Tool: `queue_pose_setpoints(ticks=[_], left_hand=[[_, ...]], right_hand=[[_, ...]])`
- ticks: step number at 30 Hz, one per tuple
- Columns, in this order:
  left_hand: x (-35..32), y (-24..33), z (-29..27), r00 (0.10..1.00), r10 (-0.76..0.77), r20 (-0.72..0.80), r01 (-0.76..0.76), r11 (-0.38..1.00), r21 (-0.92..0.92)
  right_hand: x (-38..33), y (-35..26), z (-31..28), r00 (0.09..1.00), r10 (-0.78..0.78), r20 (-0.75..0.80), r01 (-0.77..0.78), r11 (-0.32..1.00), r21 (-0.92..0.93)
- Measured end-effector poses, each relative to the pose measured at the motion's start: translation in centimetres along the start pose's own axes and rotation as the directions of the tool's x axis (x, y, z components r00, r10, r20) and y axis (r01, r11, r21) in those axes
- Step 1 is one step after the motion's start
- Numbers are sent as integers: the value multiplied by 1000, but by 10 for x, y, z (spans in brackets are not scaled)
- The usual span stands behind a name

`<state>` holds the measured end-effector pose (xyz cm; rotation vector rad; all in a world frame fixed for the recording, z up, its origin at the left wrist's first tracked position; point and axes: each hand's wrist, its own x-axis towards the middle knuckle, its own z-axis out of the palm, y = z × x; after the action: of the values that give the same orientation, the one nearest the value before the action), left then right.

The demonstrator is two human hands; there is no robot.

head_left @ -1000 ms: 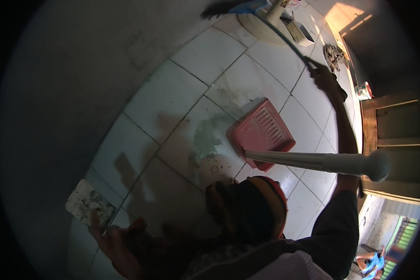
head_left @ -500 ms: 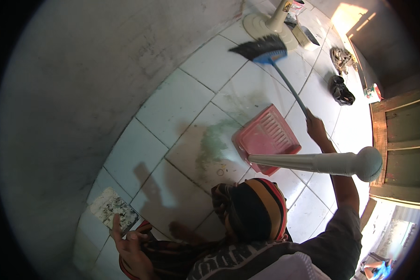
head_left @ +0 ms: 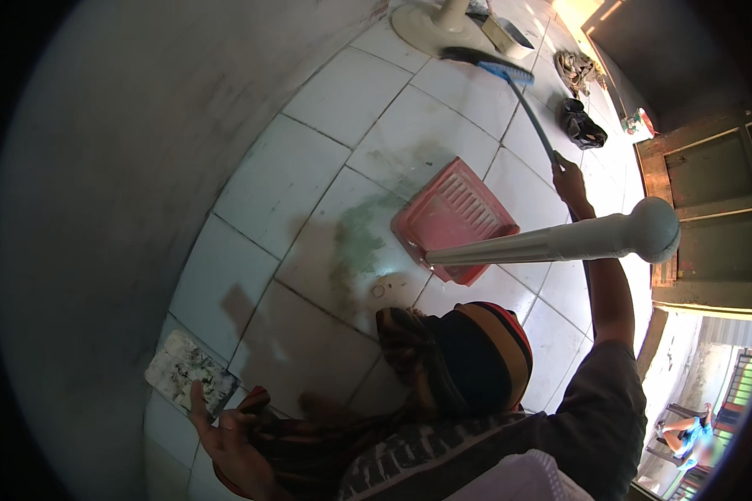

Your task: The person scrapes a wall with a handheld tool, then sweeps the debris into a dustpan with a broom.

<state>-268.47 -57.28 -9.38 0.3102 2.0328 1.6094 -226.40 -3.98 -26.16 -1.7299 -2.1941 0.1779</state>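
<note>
My right hand (head_left: 570, 185), arm stretched forward, is closed round the handle of a broom (head_left: 533, 117). The broom's blue head and dark bristles, blurred, are by a round cream stand base (head_left: 409, 32) at the far side. Between me and the broom head lies a pink dustpan (head_left: 468, 204) on the tiles. Its long grey-white handle (head_left: 560, 242) with a round knob rises toward me, touched by neither hand. At lower left my left hand (head_left: 234, 451) is open, index finger extended, beside a pale slab with dark crumbly patches (head_left: 184, 367); whether they touch I cannot tell.
A striped cloth (head_left: 485, 351) covers my bent leg. Greenish stains (head_left: 359, 242) mark the tiles left of the dustpan. A grey wall (head_left: 100, 209) bounds the left. Black plastic (head_left: 581, 125), crumpled cloth (head_left: 576, 71) and a tray (head_left: 510, 37) lie far right; another person (head_left: 689, 438) is outside.
The broom head has swung to the right over the floor, still in my right hand. The view has shifted, so the floor things sit higher and further left. My left hand stays open.
</note>
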Motion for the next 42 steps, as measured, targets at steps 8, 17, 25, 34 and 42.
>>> queue_pose_setpoints(ticks=[8,17,25,34,42], left_hand=[[3,-14,-1,996,37,-75,-41,998,-44],[6,-15,-6,1000,11,-17,-13,990,-143],[5,-23,1,979,-104,-176,78,986,-148],[15,-20,-5,991,-131,-21,115,925,-363],[13,-25,6,951,-101,291,117,992,-41]], right_hand=[[-213,-57,-111,892,173,417,-179,984,-25],[-135,-26,-79,911,-392,-130,407,905,123],[-214,20,36,746,553,372,-537,829,-155],[-299,-71,11,532,194,824,-251,966,-65],[-208,-227,31,131,-328,936,-125,931,343]])
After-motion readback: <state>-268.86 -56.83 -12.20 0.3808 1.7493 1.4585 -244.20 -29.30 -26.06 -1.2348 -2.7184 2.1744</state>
